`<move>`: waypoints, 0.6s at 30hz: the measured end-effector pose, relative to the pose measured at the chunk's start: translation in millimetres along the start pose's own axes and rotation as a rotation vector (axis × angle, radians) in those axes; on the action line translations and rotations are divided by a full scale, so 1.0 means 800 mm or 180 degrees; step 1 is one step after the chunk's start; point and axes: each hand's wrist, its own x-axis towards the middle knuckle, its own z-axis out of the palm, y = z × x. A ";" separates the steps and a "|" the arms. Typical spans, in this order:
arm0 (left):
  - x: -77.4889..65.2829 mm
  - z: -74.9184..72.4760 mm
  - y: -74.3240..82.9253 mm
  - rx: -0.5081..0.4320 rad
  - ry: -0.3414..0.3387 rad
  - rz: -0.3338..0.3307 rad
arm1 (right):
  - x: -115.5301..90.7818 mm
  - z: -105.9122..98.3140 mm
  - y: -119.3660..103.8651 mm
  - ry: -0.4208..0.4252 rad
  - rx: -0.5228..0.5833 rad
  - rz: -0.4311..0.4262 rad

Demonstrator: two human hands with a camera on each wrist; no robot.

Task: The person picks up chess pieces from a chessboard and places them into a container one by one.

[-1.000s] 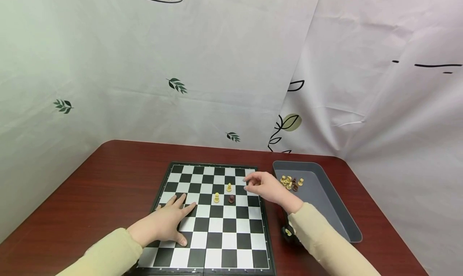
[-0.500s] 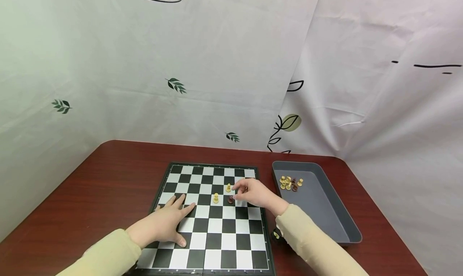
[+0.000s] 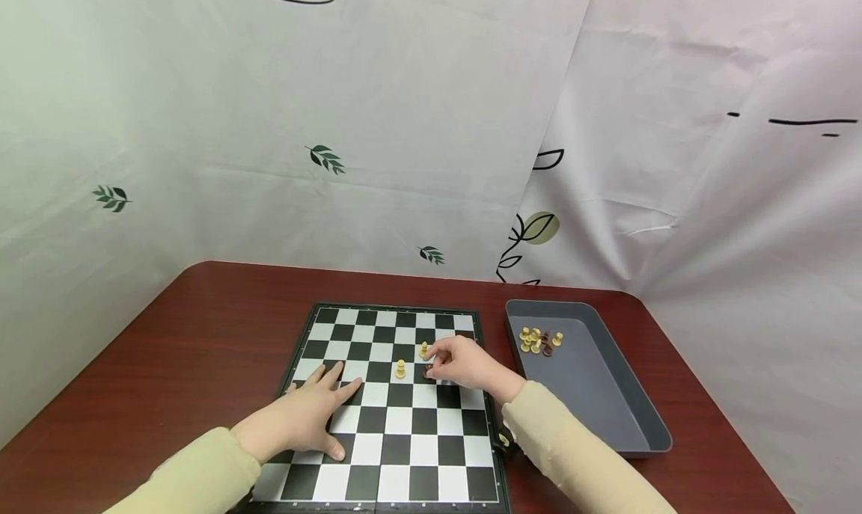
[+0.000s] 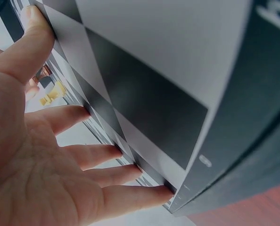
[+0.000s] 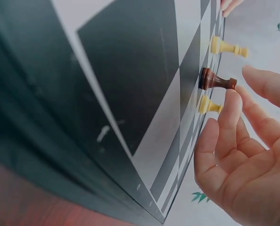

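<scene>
My left hand [image 3: 303,417] lies spread on the left part of the chessboard [image 3: 399,420], its fingertips and thumb touching the squares. My right hand [image 3: 463,364] is over the right half of the board, fingers bent around a dark brown chess piece [image 5: 217,80] that stands upright. In the right wrist view the fingertips are right at the piece's top, while the thumb [image 5: 267,85] stands a little apart from it. Two pale yellow chess pieces stand close by, one to the left [image 3: 400,369] and another just behind [image 3: 423,349].
A grey tray [image 3: 606,394] sits right of the board, with several yellow pieces [image 3: 530,340] and dark brown pieces [image 3: 548,348] near its back left corner. The reddish-brown table [image 3: 168,372] extends around both. White patterned cloth [image 3: 404,125] hangs behind it.
My right hand has moved left and slightly down from the board's right edge to the dark brown chess piece. My left hand has stayed in place on the board.
</scene>
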 end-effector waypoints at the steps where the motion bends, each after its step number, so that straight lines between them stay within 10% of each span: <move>1: 0.000 0.000 0.000 -0.0002 -0.0001 0.0001 | 0.000 0.001 0.000 0.0007 0.0006 -0.0002; 18: 0.000 -0.001 0.000 0.0009 -0.0016 -0.0004 | 0.005 0.003 -0.002 -0.0092 -0.0041 0.0144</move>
